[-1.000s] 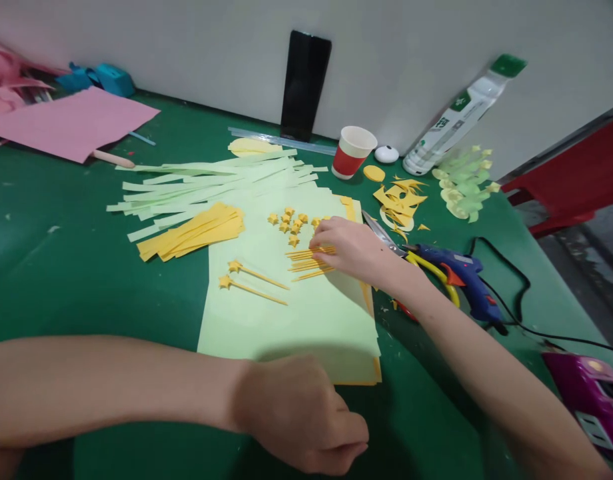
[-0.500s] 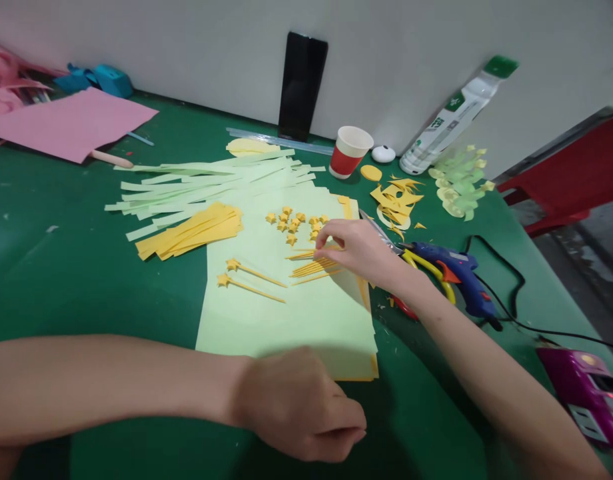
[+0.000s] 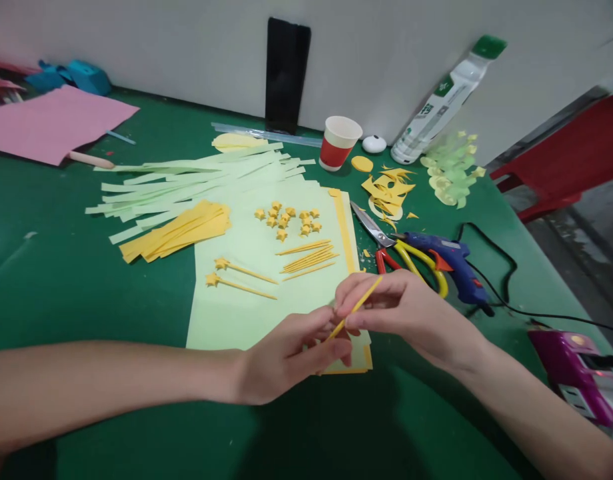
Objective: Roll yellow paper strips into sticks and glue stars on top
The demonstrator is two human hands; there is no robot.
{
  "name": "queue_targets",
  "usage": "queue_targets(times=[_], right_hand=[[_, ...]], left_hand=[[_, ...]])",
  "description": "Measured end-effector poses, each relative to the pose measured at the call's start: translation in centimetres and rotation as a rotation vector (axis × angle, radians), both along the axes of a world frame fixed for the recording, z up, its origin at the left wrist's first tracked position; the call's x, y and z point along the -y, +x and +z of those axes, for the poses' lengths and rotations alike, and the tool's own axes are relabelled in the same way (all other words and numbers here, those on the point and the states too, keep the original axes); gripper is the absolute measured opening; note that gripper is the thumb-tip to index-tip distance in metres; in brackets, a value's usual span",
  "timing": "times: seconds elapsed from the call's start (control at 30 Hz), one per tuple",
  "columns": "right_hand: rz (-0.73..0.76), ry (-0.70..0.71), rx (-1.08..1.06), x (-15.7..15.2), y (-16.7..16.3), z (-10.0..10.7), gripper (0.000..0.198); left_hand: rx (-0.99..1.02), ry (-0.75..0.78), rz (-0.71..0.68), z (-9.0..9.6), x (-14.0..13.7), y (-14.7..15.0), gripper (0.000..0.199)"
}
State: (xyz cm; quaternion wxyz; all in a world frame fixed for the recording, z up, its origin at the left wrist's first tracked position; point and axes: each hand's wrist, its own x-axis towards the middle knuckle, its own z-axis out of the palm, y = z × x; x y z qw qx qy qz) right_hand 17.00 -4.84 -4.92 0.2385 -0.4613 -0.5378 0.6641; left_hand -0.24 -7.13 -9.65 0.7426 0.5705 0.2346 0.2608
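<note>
Between thumb and fingers, my right hand [image 3: 406, 313] pinches a thin rolled yellow paper stick [image 3: 367, 295], tilted with one end up to the right. Its lower end runs into the curled fingers of my left hand [image 3: 291, 350]; whatever those fingers hold is hidden. Both hands meet over the lower right of the pale green paper sheets [image 3: 226, 327]. On the sheets lie several loose yellow paper sticks [image 3: 309, 257], a cluster of small folded yellow paper stars [image 3: 281, 217] and two sticks tipped with stars [image 3: 246, 272].
Scissors [image 3: 374, 230], yellow-handled pliers [image 3: 426, 267] and a blue glue gun [image 3: 449, 257] with its cord lie right. Green strips [image 3: 186, 180] and yellow strips [image 3: 176, 230] spread left. Behind stand a paper cup [image 3: 339, 143], black phone [image 3: 286, 77] and leaning bottle [image 3: 441, 100].
My right hand has lifted a yellow stick from the pile and brought it back toward me to my left hand. My left hand has turned from a fist and risen to meet it.
</note>
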Motion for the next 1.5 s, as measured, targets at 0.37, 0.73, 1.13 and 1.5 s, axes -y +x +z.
queue_targets(times=[0.37, 0.73, 1.13, 1.5], right_hand=[[0.008, 0.353, 0.267, -0.6, 1.3, 0.5, 0.007], [0.089, 0.744, 0.522, -0.3, 2.3, 1.7, 0.01], [0.127, 0.778, 0.555, -0.4, 2.3, 1.8, 0.012], [-0.003, 0.439, 0.516, -1.7, 3.2, 0.8, 0.018]], left_hand=[[-0.111, 0.114, 0.022, 0.1, -0.2, -0.2, 0.029], [-0.178, 0.041, -0.007, 0.6, -0.5, -0.3, 0.025], [-0.187, 0.036, -0.024, 0.9, -0.6, -0.4, 0.027], [-0.012, -0.326, -0.086, 0.2, -0.5, -0.5, 0.044]])
